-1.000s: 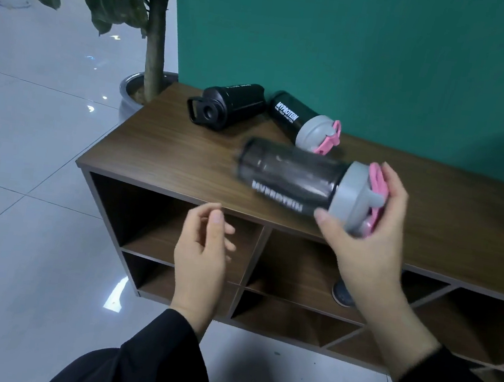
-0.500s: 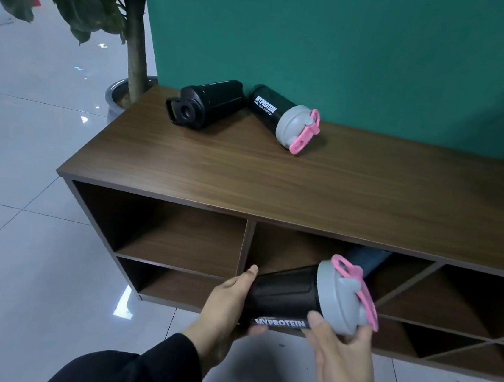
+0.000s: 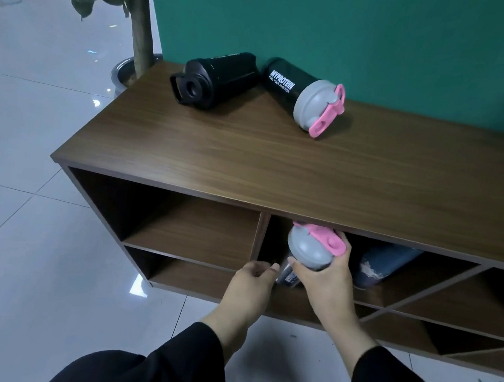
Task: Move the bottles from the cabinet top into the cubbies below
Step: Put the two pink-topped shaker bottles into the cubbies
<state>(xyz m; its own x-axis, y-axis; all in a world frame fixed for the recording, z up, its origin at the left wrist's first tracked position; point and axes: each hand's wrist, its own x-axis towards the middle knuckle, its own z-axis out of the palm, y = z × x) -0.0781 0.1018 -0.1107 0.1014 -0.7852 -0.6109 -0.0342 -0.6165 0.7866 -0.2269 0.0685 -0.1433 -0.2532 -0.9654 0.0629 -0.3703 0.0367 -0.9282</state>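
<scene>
My right hand [image 3: 326, 287] grips a dark shaker bottle with a grey lid and pink cap [image 3: 311, 250], tilted, its base inside the middle upper cubby [image 3: 273, 239]. My left hand [image 3: 251, 284] hovers just left of the bottle's body with fingers loosely curled; whether it touches the bottle is unclear. A dark blue bottle [image 3: 383, 265] lies in the same cubby to the right. On the cabinet top [image 3: 248, 159] two bottles lie on their sides at the back: an all-black one [image 3: 216, 78] and a dark one with a grey lid and pink cap [image 3: 304, 93].
The wooden cabinet stands against a green wall [image 3: 354, 30]. An upper left cubby [image 3: 197, 225] holds nothing visible; diagonal-divided cubbies [image 3: 438, 303] lie to the right. A potted tree [image 3: 140, 23] stands at the cabinet's back left corner. White tiled floor [image 3: 22, 229] surrounds it.
The bottle went from above the cabinet top down in front of the cubbies, then base-first into the middle upper cubby. My left hand slid off its body.
</scene>
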